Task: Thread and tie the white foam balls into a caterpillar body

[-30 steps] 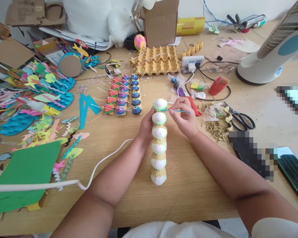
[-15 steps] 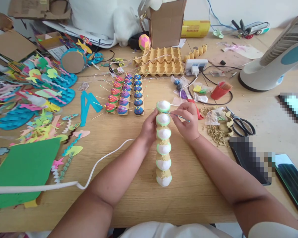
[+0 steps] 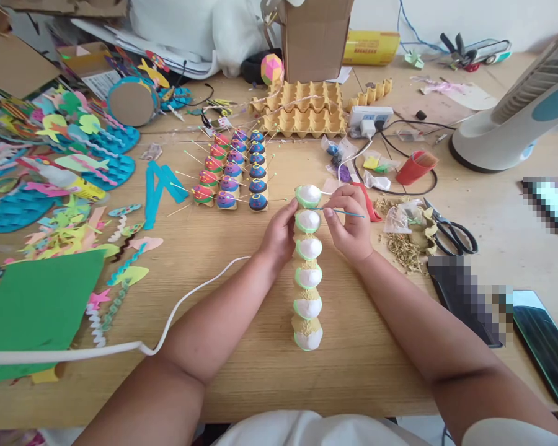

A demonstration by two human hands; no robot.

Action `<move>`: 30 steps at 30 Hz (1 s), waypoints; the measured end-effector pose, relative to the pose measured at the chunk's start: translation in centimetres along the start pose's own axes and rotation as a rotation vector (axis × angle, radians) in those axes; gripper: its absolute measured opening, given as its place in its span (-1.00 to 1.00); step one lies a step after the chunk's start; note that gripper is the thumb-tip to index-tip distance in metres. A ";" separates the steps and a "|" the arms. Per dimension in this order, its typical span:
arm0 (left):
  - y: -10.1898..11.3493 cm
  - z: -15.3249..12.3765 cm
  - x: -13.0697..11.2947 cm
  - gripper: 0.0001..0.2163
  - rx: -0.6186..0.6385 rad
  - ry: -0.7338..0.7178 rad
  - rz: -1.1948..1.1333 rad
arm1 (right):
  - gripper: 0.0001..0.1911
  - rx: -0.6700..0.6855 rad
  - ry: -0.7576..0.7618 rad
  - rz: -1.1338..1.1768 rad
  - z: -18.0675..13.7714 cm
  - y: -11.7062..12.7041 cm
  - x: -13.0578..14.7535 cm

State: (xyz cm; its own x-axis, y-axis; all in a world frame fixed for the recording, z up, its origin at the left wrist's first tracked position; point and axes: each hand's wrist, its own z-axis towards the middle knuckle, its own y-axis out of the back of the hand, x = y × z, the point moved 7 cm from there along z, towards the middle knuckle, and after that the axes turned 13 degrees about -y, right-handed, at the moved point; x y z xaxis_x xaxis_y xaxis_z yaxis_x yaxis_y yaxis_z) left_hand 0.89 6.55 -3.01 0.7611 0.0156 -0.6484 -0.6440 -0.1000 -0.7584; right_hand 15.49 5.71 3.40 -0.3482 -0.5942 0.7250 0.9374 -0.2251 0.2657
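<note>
An egg-carton strip (image 3: 309, 277) stands lengthwise in front of me, its row of bumps covered in white with pale green edges. Bare tan carton with a rough, crumbly look shows between the bumps. My left hand (image 3: 281, 234) grips the strip's upper left side, thumb near the second bump; the other fingers are partly hidden. In my right hand (image 3: 351, 223) a thin blue stick (image 3: 351, 214) is pinched between thumb and fingers. Its tip reaches the gap between the top two bumps; whether it touches them I cannot tell.
Painted carton strips with pins (image 3: 230, 170) stand beyond my left hand. Scissors (image 3: 453, 232), a red cup (image 3: 416, 167) and wood-like shavings (image 3: 404, 251) lie to the right. Green sheet (image 3: 37, 310), paper cutouts and a white cable (image 3: 186, 300) occupy the left. A fan (image 3: 502, 124) stands back right.
The blue stick has tilted a little and shows more of its length beyond my right thumb. My view has shifted slightly; both hands stay at the strip's upper end.
</note>
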 end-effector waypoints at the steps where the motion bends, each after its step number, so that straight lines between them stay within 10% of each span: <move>1: 0.0 0.0 0.0 -0.84 -0.006 -0.001 0.016 | -0.76 -0.004 0.009 -0.007 0.0 0.0 0.1; 30: -0.2 -0.4 -0.1 -0.85 -0.064 0.002 0.041 | -0.78 -0.005 0.007 -0.089 0.0 -0.2 -0.3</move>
State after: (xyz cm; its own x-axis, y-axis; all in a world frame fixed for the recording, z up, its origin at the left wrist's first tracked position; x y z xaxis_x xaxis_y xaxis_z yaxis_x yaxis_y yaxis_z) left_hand 0.99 6.20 -2.74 0.7343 0.0077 -0.6788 -0.6687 -0.1638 -0.7253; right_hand 15.45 5.91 3.10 -0.4303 -0.5773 0.6939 0.9026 -0.2812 0.3259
